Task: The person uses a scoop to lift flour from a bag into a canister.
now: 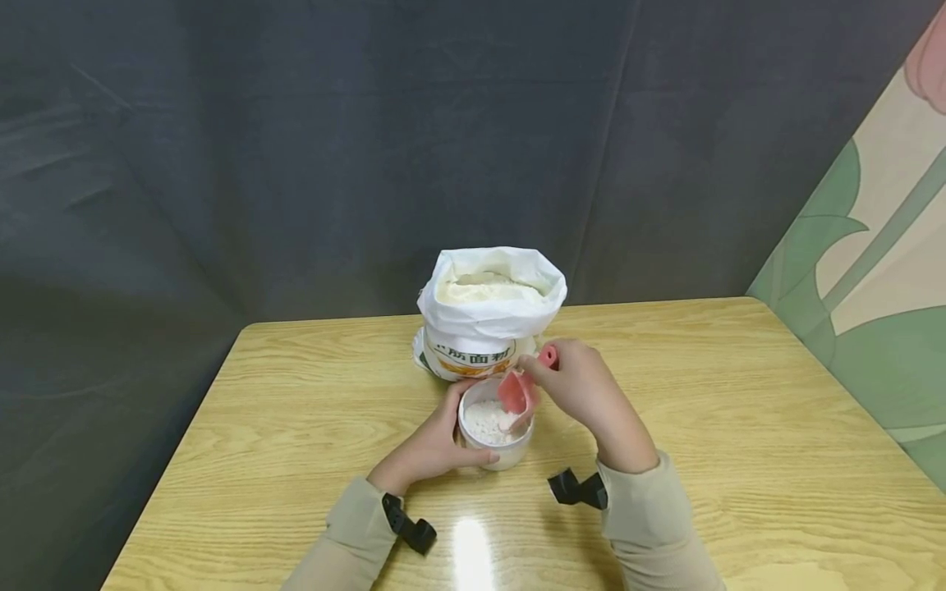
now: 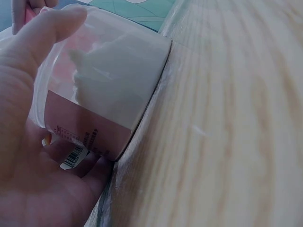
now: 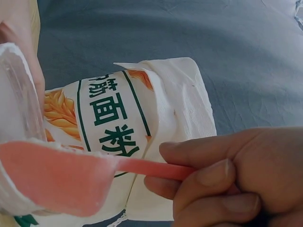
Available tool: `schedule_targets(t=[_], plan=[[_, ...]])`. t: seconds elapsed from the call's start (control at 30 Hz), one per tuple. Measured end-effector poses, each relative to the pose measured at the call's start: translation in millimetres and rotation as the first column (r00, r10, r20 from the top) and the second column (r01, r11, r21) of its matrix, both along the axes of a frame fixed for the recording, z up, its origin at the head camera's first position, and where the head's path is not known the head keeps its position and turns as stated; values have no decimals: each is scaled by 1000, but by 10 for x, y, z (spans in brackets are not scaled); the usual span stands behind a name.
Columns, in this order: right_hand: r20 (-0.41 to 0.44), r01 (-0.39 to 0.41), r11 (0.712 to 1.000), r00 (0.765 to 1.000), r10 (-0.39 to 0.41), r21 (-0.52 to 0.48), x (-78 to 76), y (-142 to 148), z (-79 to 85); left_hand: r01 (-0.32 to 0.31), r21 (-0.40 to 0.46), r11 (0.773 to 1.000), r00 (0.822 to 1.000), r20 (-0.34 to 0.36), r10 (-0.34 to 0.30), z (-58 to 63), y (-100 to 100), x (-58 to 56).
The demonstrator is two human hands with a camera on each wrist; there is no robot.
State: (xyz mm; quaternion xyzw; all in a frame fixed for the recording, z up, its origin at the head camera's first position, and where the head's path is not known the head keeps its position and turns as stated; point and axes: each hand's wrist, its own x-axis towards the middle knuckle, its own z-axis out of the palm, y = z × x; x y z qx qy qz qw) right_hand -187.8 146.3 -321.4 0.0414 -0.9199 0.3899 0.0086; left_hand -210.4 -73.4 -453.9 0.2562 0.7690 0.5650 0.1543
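A clear plastic jar (image 1: 504, 454) partly filled with white flour (image 1: 489, 423) stands on the table. My left hand (image 1: 436, 443) holds it round its side, thumb in front; a pinkish-brown label (image 2: 85, 125) shows in the left wrist view. My right hand (image 1: 580, 386) grips the handle of a pink scoop (image 3: 61, 177), whose bowl is tilted at the jar's mouth. Flour clings along the scoop's rim. Just behind the jar, an open white flour bag (image 1: 480, 324) stands with its top rolled down and flour inside.
The wooden table (image 1: 318, 394) reaches out on both sides of the bag and jar. A dark grey cloth (image 1: 369, 148) hangs behind it. To the right is a wall panel (image 1: 887, 328) with a leaf and flower pattern.
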Motion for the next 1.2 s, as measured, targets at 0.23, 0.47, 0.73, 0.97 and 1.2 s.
schedule_targets(t=[0.23, 0.47, 0.73, 0.97, 1.2], plan=[[-2, 11, 1000, 1000, -11, 3, -3, 12, 6, 5, 8, 1000, 1000, 1, -5, 6, -7, 4], [-10, 26, 1000, 1000, -26, -1, 11, 50, 30, -3, 2, 1000, 1000, 0, 3, 3, 0, 5], [3, 41, 999, 999, -41, -17, 28, 87, 66, 0, 13, 1000, 1000, 0, 0, 1, -4, 8], [4, 37, 999, 999, -37, -32, 26, 123, 73, -4, 8, 1000, 1000, -8, 4, 2, 0, 13], [26, 70, 994, 997, -68, -81, 20, 166, 100, -14, -7, 1000, 1000, -15, 14, 5, 6, 10]])
